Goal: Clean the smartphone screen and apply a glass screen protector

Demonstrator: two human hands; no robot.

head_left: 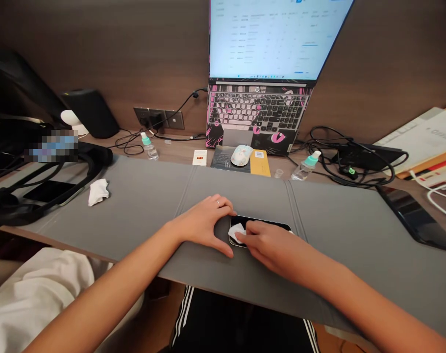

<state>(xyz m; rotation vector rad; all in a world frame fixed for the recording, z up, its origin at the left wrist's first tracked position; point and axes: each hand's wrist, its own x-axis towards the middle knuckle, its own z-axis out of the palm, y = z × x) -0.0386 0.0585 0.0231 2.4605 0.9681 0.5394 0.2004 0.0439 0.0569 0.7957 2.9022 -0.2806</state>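
Note:
A smartphone (pixel 274 224) lies flat on the grey desk mat (pixel 142 220), its dark face upward and partly covered by my right hand. My right hand (pixel 263 240) pinches a crumpled white tissue (pixel 236 232) and presses it on the left part of the phone. Around the phone's left end curves my left hand (pixel 208 220), thumb and fingers spread apart, a ring on one finger. Its fingertips are at the phone's upper left corner; the thumb rests on the mat below.
A laptop (pixel 260 105) stands behind, with a mouse (pixel 241 155) before it. Spray bottles (pixel 149 148) (pixel 306 166) flank it. Another crumpled tissue (pixel 98 191) lies left, near a black headset-like frame (pixel 94 157). A dark glossy tablet-like slab (pixel 416 215) and cables (pixel 355 142) are right.

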